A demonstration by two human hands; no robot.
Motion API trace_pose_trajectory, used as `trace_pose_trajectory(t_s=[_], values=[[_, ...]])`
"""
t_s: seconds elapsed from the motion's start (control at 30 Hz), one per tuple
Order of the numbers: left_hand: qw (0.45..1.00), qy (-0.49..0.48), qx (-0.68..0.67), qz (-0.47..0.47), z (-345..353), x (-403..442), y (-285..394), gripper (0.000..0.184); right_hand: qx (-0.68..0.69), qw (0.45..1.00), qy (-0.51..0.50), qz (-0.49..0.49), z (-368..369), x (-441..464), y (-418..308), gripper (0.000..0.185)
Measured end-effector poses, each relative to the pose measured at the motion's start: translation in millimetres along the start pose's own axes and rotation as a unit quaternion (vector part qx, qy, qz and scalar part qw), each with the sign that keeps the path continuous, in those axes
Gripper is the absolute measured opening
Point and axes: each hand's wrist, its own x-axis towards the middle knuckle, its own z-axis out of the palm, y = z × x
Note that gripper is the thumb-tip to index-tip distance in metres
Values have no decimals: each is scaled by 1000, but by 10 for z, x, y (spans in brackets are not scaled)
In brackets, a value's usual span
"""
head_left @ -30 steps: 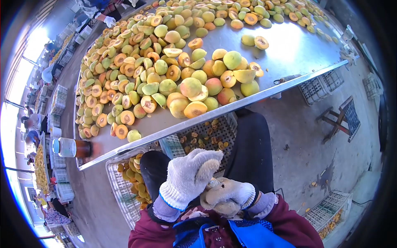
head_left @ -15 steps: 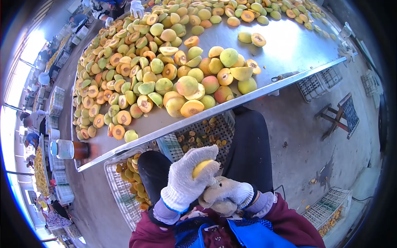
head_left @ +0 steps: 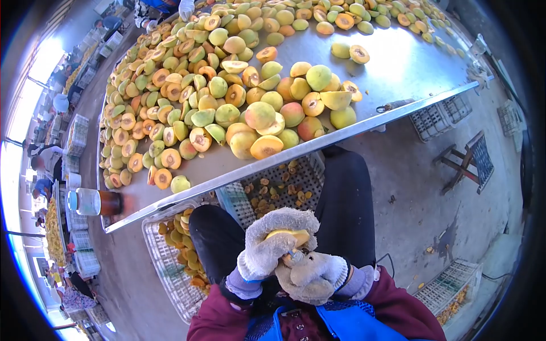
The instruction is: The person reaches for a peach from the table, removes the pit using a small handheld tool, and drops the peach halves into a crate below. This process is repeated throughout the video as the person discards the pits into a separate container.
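My left hand [head_left: 276,238], in a pale knitted glove, is closed around a yellow peach piece [head_left: 287,234] above my lap. My right hand [head_left: 313,277], gloved too, is closed just below and touches the left one. Between the two hands shows the end of a small tool [head_left: 294,256], gripped in my right fingers; most of it is hidden. Beyond them, halved and whole peaches [head_left: 227,116] are heaped on the metal table [head_left: 227,173].
Below the table edge are a crate of pits and scraps [head_left: 236,204] and a crate of peach halves [head_left: 165,256]. A jar [head_left: 94,202] stands at the table's left corner. A stool [head_left: 472,162] is at right. A co-worker's gloved hand [head_left: 186,9] is at the far side.
My left hand has moved right and turned, and the yellow piece now shows more fully in its fingers. The tool's end has come into sight. The co-worker's hand has moved at the far side.
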Motion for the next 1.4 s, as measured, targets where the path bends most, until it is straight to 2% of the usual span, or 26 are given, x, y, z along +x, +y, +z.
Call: trace_pose_trajectory(t_s=[0.1,0.2,0.3,0.33,0.37,0.4,0.43,0.47,0.53,0.6,0.67,0.7,0.73,0.77,0.8,0.87,0.93,1.0,1.03,1.07,1.13,1.2,1.27,1.3,1.37,1.4], values=[[1000,-8,-15,-21,7,15,16,53,11,1000,-18,10,-1,-6,-15,30],[999,-10,24,22,76,-8,-3,58,25,998,-48,17,51,-11,-56,30],[999,17,-36,27,115,-13,-68,58,7,999,-36,8,90,12,-61,29],[977,-6,-213,3,99,16,-109,53,-6,1000,-15,-1,98,18,-51,29],[923,-30,-382,-19,88,44,-155,47,-8,1000,-15,0,22,42,-33,29],[894,19,-440,-82,121,52,-200,56,-39,995,-81,41,-92,91,-6,34],[920,44,-375,-108,155,57,-198,56,-73,983,-149,85,-160,123,-16,38],[939,70,-307,-136,185,53,-147,56,-75,982,-152,89,-147,87,-11,38],[977,115,-165,-77,58,69,-54,57,-67,996,-26,44,-6,5,-112,31],[970,217,-113,-1,-276,-26,38,58,-12,1000,-2,16,-35,-43,-161,28],[940,334,-11,72,-647,-241,199,53,-96,979,126,-125,106,9,-223,31],[923,364,60,108,-939,-381,249,48,-75,982,149,-86,68,-7,-282,28],[881,433,146,118,-1201,-503,286,41,-80,983,140,-83,72,47,-293,28],[743,457,473,126,-1748,-622,194,35,-125,975,167,-78,85,90,-288,27],[498,393,768,86,-1640,-651,465,31,-171,963,193,-73,108,133,-285,25],[521,383,757,94,-1635,-454,717,34,-140,971,189,36,90,198,-308,19],[612,395,681,-73,-1810,-120,812,43,-229,938,259,20,181,318,-248,16],[560,288,718,-296,-1804,323,975,73,-240,925,286,68,117,307,-239,20],[540,302,723,-306,-1864,488,903,77,-247,917,301,81,113,312,-245,19],[582,281,700,-305,-1972,603,881,84,-254,916,300,78,117,327,-239,19],[589,249,698,-323,-1878,767,896,87,-261,904,333,55,139,351,-214,18],[580,246,713,-307,-1914,811,892,77,-273,890,355,89,240,398,-248,17],[824,235,473,-204,-2144,818,741,57,-289,899,319,75,292,420,-244,20],[929,253,254,-96,-1913,696,762,39,-300,898,315,69,296,419,-242,20],[983,177,33,40,-1488,496,835,40,-291,906,302,54,286,410,-232,18],[992,110,-33,61,-1229,386,891,53,-315,889,324,78,278,416,-252,18]])
